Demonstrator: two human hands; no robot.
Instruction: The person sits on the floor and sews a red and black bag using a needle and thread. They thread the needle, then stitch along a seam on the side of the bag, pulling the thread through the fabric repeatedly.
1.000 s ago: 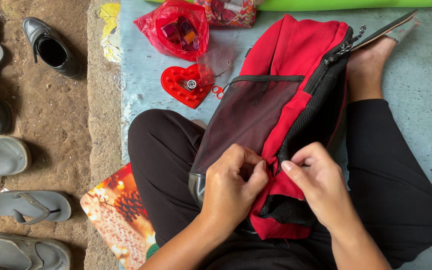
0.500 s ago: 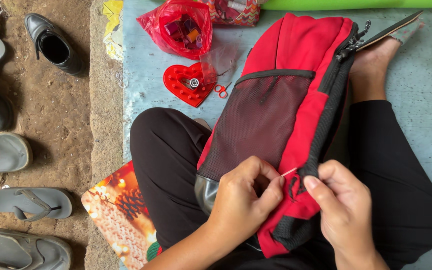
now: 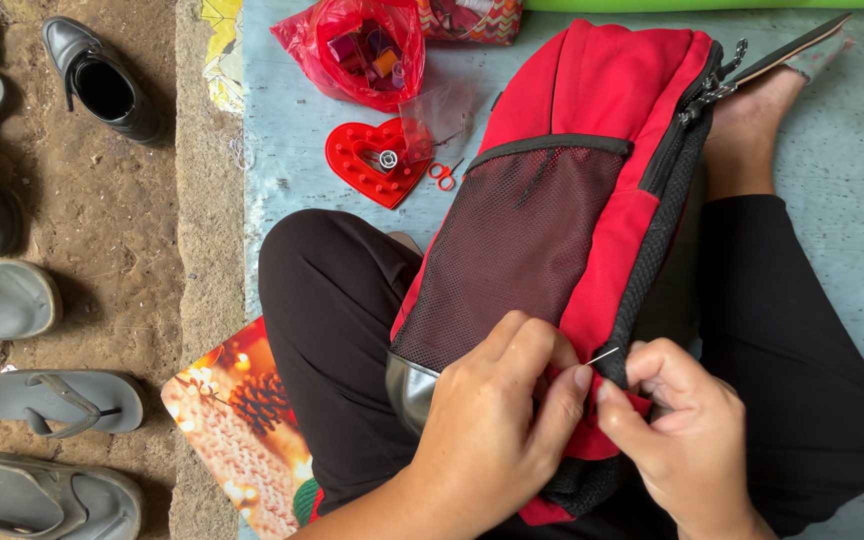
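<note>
one red backpack point(image 3: 592, 150), two hands point(image 3: 497, 420), one black shoe point(image 3: 102, 90), one needle point(image 3: 602, 356)

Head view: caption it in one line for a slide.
Both hands pinch a thin needle at the seam of a red fabric backpack on a lap.

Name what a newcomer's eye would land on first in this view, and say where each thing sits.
First, the red backpack with its black mesh pocket, lying across the lap at centre. At its lower edge the left hand and right hand pinch the fabric around a thin needle. Up left on the blue floor lie a red heart-shaped tray and a red bag of thread spools.
</note>
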